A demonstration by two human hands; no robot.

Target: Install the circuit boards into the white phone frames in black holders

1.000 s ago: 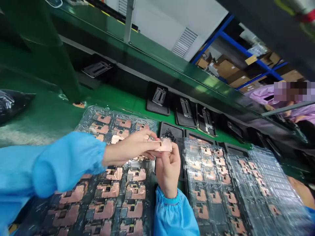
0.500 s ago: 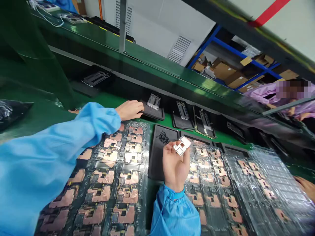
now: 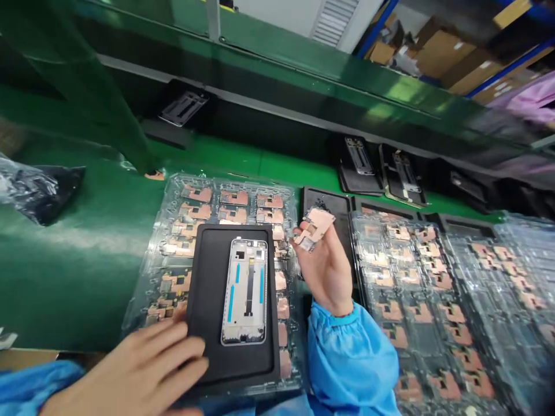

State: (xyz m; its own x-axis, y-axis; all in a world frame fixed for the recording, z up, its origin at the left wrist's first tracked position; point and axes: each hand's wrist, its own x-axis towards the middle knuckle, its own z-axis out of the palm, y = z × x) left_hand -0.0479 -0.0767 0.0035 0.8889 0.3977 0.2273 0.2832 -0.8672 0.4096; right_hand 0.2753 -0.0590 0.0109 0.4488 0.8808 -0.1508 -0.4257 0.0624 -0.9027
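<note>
"Holding the board (image 3: pixel 321 222) correctly comes first. Where do we have it?"

"In our right hand (image 3: pixel 327 268), pinched between thumb and fingers, copper face showing. It is raised just right of the black tray (image 3: pixel 210 271), in front of the small-parts tray (image 3: pixel 343 216). We should grip it by its edges and press no harder than needed."

"And our left hand (image 3: pixel 147 364)?"

"Well apart from the right, at the left rim of the black tray, fingers spread. It is blurred and its underside is hidden, so we cannot tell whether it grips the rim or only rests there."

"What does the black tray carry?"

"One phone frame (image 3: pixel 243 292), lying inner side up, right of the tray's middle. The tray covers part of the clear tray (image 3: pixel 173 199) and the boards in it, so we should keep it level and avoid pressing down."

"Any further precautions?"

"Yes. We should handle the black tray by its rim, keeping our fingers off the blue strips (image 3: pixel 230 303) and the dark ribbon (image 3: pixel 250 289). We should also hold the board clear of the small dark pieces (image 3: pixel 321 205)."
</note>
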